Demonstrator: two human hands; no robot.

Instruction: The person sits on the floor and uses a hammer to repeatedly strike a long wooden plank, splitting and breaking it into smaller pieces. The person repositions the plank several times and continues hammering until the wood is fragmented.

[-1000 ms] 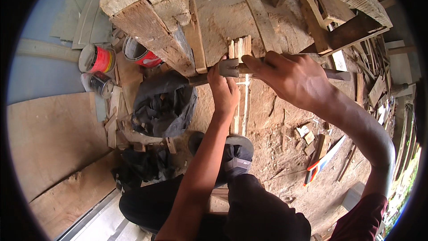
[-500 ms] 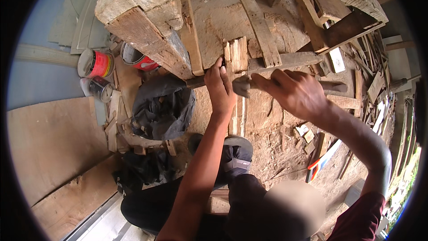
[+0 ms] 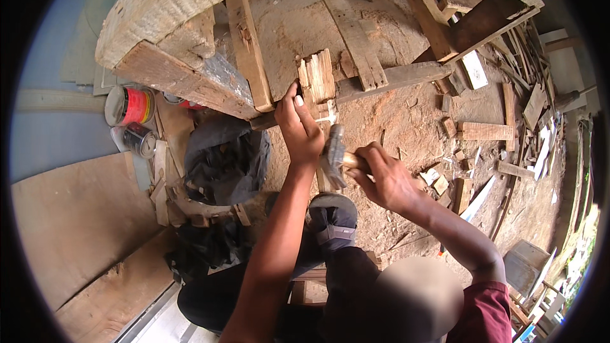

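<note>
A short, splintered wood block [image 3: 318, 76] stands against the crosspiece [image 3: 400, 84] of a wooden frame. My left hand [image 3: 298, 124] is closed on its near left side, with the thumb along the edge and some fingers hidden. A hammer [image 3: 334, 155] hangs just to the right of my left wrist, apart from the block. My right hand [image 3: 384, 178] grips its wooden handle; most of the handle is covered by the fingers. Below the block, a narrow wood strip [image 3: 323, 181] runs down to my shoe.
A thick curved wooden beam [image 3: 210, 9] and slats [image 3: 346, 28] span the top. To the left are a black bucket [image 3: 225, 165] and a paint can [image 3: 127, 107]. Wood offcuts [image 3: 486, 131] lie on the dirt floor at right, near a saw blade [image 3: 478, 200].
My right hand has drawn the hammer down and toward me, away from the block, with its head now turned. The view has shifted a little; my left hand stays at the block.
</note>
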